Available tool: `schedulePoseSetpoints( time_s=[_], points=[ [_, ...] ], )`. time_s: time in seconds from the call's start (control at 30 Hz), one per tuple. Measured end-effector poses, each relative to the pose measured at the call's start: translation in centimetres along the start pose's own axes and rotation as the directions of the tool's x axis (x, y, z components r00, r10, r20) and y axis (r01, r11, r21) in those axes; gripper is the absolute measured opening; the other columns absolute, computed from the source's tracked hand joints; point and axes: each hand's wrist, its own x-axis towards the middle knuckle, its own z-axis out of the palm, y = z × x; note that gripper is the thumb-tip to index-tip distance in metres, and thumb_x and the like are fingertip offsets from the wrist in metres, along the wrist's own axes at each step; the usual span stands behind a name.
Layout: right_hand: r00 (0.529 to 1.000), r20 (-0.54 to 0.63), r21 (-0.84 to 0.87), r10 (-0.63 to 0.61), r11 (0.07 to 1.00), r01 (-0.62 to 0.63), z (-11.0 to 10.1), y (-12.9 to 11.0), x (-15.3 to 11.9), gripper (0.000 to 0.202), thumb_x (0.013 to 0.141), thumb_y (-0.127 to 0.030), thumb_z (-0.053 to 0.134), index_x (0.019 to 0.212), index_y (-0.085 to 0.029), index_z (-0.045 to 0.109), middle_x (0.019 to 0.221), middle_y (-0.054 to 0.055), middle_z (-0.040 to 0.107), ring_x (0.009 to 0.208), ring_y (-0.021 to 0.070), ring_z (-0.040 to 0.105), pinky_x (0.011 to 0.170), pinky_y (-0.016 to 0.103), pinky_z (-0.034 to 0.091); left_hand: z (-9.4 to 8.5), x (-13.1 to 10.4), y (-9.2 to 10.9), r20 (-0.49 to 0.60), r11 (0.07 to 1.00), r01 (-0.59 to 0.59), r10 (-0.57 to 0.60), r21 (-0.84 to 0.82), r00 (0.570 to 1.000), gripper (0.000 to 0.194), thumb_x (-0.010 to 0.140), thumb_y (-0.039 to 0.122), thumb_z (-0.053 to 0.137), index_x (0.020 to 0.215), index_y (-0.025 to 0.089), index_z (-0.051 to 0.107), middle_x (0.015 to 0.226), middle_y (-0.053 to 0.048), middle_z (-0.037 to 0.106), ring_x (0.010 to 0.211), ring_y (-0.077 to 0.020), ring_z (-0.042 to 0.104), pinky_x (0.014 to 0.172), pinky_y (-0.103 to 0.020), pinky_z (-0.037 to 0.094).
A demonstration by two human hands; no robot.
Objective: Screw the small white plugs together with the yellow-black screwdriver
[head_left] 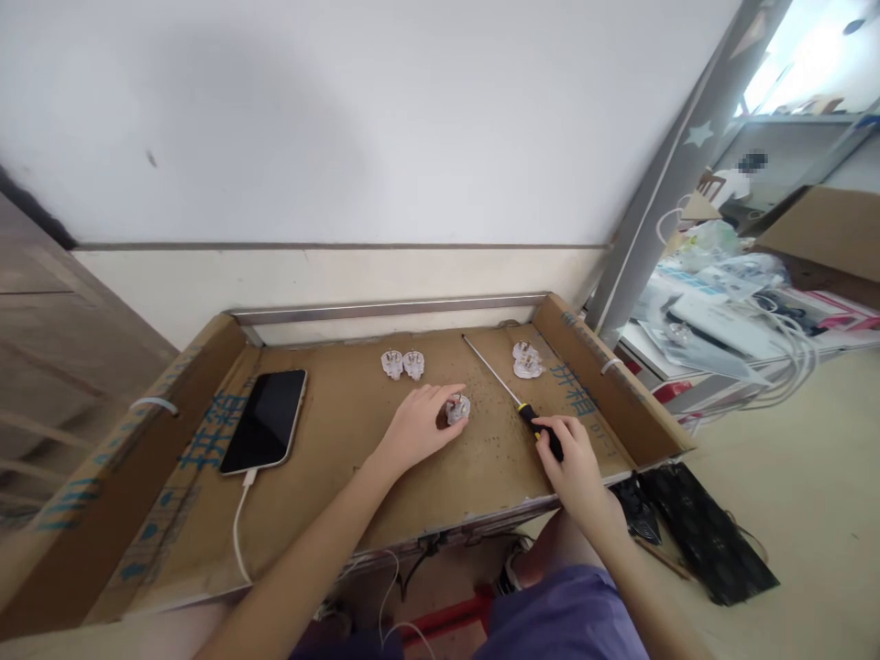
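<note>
My left hand (423, 422) pinches a small clear electrical plug (459, 410) between thumb and fingers, low over the cardboard. In my right hand (570, 454) is the black and yellow handle of a screwdriver (509, 389). Its long thin shaft points away from me and to the left, lying along the cardboard. Beyond my left hand sit two clear plugs (402, 364), side by side with their pins up. More clear plug pieces (527, 360) lie to the right of the screwdriver's shaft.
The work surface is a cardboard tray (344, 440) with raised sides. A phone (265, 422) lies at its left, with a white charging cable (240, 532) running off the front edge. A white wall stands behind. At right are a cluttered table (721, 293) and a distant person (735, 183).
</note>
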Motion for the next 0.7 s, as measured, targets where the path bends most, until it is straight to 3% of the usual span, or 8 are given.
schedulePoseSetpoints(
  time_s=[0.13,0.27,0.37,0.47,0.6,0.7],
  points=[
    [1.0,0.006,-0.03,0.023,0.999,-0.023,-0.4,0.3,0.6,0.015,0.089,-0.021,0.048,0.099,-0.015,0.056,0.094,0.004,0.054,0.09,0.0163,0.053,0.08,0.036,0.046,0.1,0.0,0.1,-0.012,0.999,0.013,-0.013,0.036,1.0,0.039,0.08,0.033,0.06,0.117,0.022,0.055,0.095,-0.003,0.065,0.089,-0.0215,0.058,0.082,-0.034,0.043],
    [0.999,0.037,-0.055,0.013,0.998,-0.01,-0.5,-1.8,2.9,0.023,0.086,-0.017,0.045,0.102,-0.016,0.06,0.099,0.01,0.056,0.094,0.0226,0.051,0.083,0.044,0.042,0.1,0.1,0.5,-0.035,0.996,0.038,-0.035,0.081,0.999,0.043,0.077,0.038,0.064,0.117,0.023,0.055,0.102,-0.005,0.063,0.097,-0.024,0.055,0.086,-0.037,0.041],
    [0.982,0.165,0.032,-0.091,0.996,0.087,1.0,-4.8,5.1,0.027,0.085,-0.027,0.052,0.11,-0.019,0.058,0.104,0.007,0.058,0.099,0.02,0.054,0.086,0.038,0.044,0.0,-0.1,0.4,-0.053,0.996,0.039,-0.035,0.083,0.998,0.044,0.077,0.038,0.064,0.117,0.023,0.055,0.111,-0.005,0.062,0.105,-0.0248,0.053,0.091,-0.038,0.038],
    [0.951,0.281,0.077,-0.131,0.991,0.113,3.3,-7.2,6.6,0.028,0.084,-0.037,0.057,0.102,-0.016,0.058,0.095,0.004,0.06,0.091,0.0163,0.057,0.081,0.036,0.047,0.0,-0.3,-0.2,-0.001,0.997,0.021,-0.021,0.071,1.0,0.04,0.074,0.033,0.066,0.111,0.022,0.057,0.106,-0.005,0.065,0.101,-0.0247,0.055,0.09,-0.038,0.037],
    [0.933,0.355,0.052,-0.064,0.997,0.048,5.1,-8.2,7.2,0.026,0.088,-0.038,0.054,0.095,-0.014,0.058,0.092,0.004,0.06,0.085,0.0141,0.058,0.076,0.034,0.05,0.0,-0.2,-0.8,0.027,0.998,0.058,-0.059,0.027,0.998,0.04,0.07,0.03,0.068,0.107,0.022,0.058,0.103,-0.005,0.066,0.098,-0.0253,0.057,0.086,-0.038,0.041],
    [0.916,0.399,0.044,-0.025,0.999,0.008,5.1,-8.1,7.3,0.026,0.088,-0.036,0.053,0.098,-0.013,0.058,0.095,0.004,0.06,0.083,0.0134,0.059,0.074,0.033,0.051,-1.0,-0.2,0.2,-0.03,0.999,0.015,-0.014,0.033,0.999,0.041,0.068,0.025,0.066,0.108,0.022,0.058,0.108,-0.005,0.065,0.102,-0.0254,0.056,0.089,-0.04,0.042]
  ],
)
